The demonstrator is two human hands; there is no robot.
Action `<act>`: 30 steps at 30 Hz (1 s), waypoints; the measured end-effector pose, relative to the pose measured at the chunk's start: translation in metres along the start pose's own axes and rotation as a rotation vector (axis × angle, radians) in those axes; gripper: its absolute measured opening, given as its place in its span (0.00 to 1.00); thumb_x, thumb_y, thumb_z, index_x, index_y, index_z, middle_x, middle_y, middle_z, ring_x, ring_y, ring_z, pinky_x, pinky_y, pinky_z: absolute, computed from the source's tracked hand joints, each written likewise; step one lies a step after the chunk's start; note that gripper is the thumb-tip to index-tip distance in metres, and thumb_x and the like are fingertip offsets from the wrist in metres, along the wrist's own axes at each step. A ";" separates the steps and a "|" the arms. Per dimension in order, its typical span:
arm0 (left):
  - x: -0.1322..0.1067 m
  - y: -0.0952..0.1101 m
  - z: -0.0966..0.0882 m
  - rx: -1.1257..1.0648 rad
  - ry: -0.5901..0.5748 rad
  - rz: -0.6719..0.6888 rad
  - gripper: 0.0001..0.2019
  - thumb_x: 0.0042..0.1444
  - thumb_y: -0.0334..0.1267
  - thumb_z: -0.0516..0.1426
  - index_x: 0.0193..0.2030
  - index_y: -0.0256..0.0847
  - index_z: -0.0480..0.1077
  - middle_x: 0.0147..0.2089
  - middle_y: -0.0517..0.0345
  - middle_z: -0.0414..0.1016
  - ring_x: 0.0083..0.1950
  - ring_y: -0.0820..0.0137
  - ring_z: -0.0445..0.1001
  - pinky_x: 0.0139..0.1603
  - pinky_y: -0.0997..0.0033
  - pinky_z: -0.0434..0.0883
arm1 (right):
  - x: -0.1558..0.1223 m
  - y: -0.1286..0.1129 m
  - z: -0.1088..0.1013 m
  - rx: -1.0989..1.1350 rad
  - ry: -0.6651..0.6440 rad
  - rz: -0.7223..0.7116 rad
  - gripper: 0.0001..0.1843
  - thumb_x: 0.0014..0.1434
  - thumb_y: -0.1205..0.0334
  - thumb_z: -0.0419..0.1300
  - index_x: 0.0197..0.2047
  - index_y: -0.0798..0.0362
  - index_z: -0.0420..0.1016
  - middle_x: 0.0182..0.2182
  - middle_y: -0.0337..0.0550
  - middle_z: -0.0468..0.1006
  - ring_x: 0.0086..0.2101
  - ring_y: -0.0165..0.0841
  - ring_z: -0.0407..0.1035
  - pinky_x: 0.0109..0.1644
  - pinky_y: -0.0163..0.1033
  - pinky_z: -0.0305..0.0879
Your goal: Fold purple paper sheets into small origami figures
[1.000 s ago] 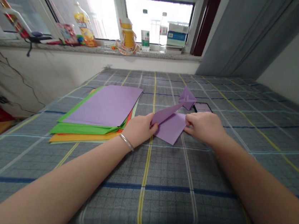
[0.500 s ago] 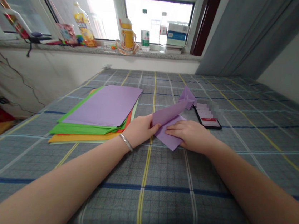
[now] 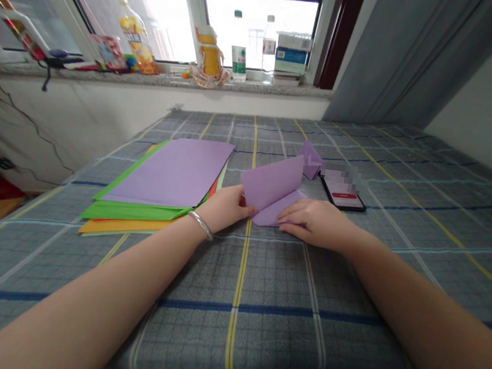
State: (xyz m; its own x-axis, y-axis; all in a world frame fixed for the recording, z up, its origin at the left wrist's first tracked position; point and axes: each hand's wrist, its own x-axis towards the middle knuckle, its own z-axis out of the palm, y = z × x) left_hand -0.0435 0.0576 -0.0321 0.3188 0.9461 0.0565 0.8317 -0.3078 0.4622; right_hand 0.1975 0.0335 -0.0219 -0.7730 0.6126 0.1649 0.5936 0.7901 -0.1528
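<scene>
A folded sheet of purple paper [image 3: 273,183] lies between my hands on the checked cloth, its far flap standing up at a slant. My left hand [image 3: 225,207], with a silver bangle at the wrist, pinches the paper's left edge between thumb and fingers. On the right, my right hand [image 3: 317,222] grips the near part of the sheet, its fingers closed on a folded-over edge. Just behind the raised flap sits a small folded purple paper piece [image 3: 311,159]. A phone [image 3: 343,191] lies to the right of that piece, its screen lit.
Left of my hands lies a stack of coloured paper [image 3: 172,170], purple on top with green and orange below. Beyond the cloth-covered table [image 3: 193,332], the windowsill [image 3: 164,80] holds bottles, a yellow flask [image 3: 210,59] and boxes [image 3: 291,56]. A grey curtain hangs at right.
My left hand has shifted left, and the raised flap has opened wider and tilted with it. The near corner, flat before, is now folded up under my right fingers.
</scene>
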 end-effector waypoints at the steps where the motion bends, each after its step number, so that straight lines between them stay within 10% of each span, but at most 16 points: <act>1: 0.001 -0.001 0.000 -0.012 -0.021 0.012 0.13 0.51 0.43 0.59 0.41 0.38 0.73 0.37 0.55 0.79 0.36 0.66 0.76 0.37 0.70 0.70 | 0.000 0.000 -0.001 0.016 -0.007 0.018 0.17 0.66 0.54 0.51 0.42 0.46 0.81 0.41 0.40 0.82 0.44 0.35 0.73 0.47 0.39 0.64; 9: -0.001 -0.003 0.001 -0.076 -0.070 0.086 0.15 0.49 0.43 0.61 0.42 0.40 0.75 0.39 0.55 0.79 0.39 0.64 0.76 0.40 0.69 0.71 | 0.007 0.000 0.002 0.082 0.014 0.367 0.22 0.64 0.50 0.49 0.27 0.52 0.75 0.25 0.40 0.76 0.25 0.31 0.66 0.29 0.37 0.52; 30: 0.003 -0.001 0.000 -0.068 -0.150 0.063 0.16 0.48 0.48 0.60 0.39 0.40 0.76 0.35 0.55 0.79 0.37 0.64 0.75 0.37 0.70 0.69 | 0.019 0.001 0.018 -0.113 0.035 0.630 0.22 0.63 0.44 0.48 0.37 0.49 0.77 0.34 0.46 0.81 0.35 0.39 0.73 0.29 0.38 0.54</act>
State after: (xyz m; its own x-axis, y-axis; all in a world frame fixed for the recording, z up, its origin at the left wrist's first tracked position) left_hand -0.0433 0.0607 -0.0319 0.4373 0.8983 -0.0430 0.7771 -0.3534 0.5209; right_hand 0.1796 0.0450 -0.0361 -0.2613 0.9591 0.1089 0.9532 0.2742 -0.1276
